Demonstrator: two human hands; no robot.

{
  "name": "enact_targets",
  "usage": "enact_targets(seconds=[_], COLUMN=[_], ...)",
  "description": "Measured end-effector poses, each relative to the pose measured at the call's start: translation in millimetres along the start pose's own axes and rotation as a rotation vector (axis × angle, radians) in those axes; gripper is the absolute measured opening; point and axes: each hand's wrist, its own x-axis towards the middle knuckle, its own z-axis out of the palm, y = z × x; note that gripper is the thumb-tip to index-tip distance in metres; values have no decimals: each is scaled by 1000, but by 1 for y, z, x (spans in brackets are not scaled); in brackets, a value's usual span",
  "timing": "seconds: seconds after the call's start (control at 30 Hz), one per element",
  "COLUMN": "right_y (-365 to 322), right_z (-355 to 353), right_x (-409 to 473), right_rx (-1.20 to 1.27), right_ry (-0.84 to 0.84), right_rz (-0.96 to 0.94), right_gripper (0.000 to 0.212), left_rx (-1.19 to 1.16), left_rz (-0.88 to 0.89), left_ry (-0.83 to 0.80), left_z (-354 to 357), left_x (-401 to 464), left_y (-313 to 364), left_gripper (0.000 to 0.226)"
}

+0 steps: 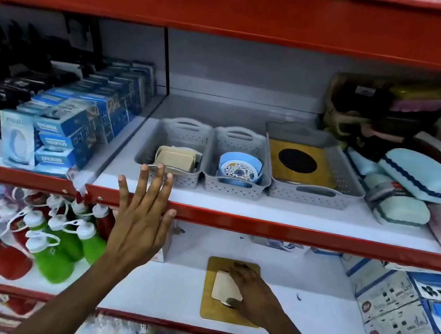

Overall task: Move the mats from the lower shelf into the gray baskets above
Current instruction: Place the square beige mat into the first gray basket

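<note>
While the left hand (pixel 141 221) is spread flat with its fingers open near the left gray basket (pixel 172 150), the right hand (pixel 249 288) pinches a small pale mat (pixel 224 286). It lies on a big yellow mat (pixel 218 311) on the lower shelf (pixel 320 317). The yellow mat's long side runs front to back.

two bare forearms, left hand (pixel 140 220) and right hand (pixel 253 291), seemingly without rings.
</note>
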Motion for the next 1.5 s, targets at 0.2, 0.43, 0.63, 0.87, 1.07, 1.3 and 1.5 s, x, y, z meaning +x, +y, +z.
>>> enact_targets(seconds=[0.2,0.43,0.63,0.87,1.07,1.3,1.5], right_y=[-5,1,-11,-71,-103,-112,-109], right_z=[4,7,-24,-134,-214,-243,-245], right_x=[7,14,-11,-46,-42,-21,-14], right_rx=[-12,19,263,200,253,344,346], right_ry=[-141,-138,222,785,862,819,808], right_rz=[77,123,-5,-366,-332,-222,-199], right_gripper=[86,98,98,81,88,88,89], left_rx=[36,36,42,10,4,12,8], left_rz=[8,7,8,-2,-1,-2,12], left_ry=[-2,8,2,5,24,25,27], left_z=[3,4,3,5,7,7,7], left_x=[1,2,0,0,-1,-2,-3], left_y=[1,0,-2,-1,-1,-3,-5], left_gripper=[69,70,70,70,70,71,72])
